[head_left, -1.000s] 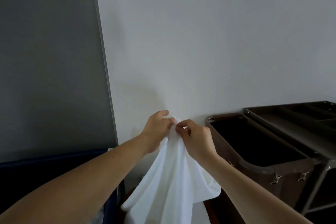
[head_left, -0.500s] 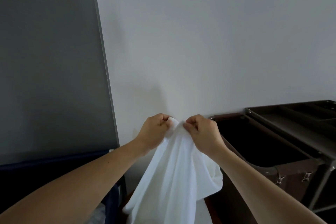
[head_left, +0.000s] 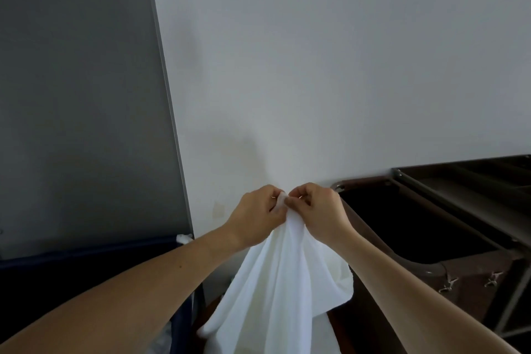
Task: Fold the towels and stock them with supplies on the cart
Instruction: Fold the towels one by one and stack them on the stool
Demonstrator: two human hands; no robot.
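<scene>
Left hand (head_left: 258, 211): pinches towel's top edge.
Right hand (head_left: 319, 210): pinches the same edge, touching left hand.
Towel (head_left: 281, 282): white, hanging below both hands.
Cart (head_left: 448, 227): right of right hand.

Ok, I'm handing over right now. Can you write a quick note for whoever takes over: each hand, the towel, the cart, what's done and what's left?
Left hand: pinches the top edge of the white cloth towel.
Right hand: pinches the same edge, close beside the left hand.
Towel: hangs unfolded below both hands, with its lower end out of frame.
Dark brown metal-framed cart: to the right, apart from the towel. No folded towel on the part in view.
Done: towel picked up by its edge.
Left: fold it, then stock it on the cart with the supplies.
</scene>
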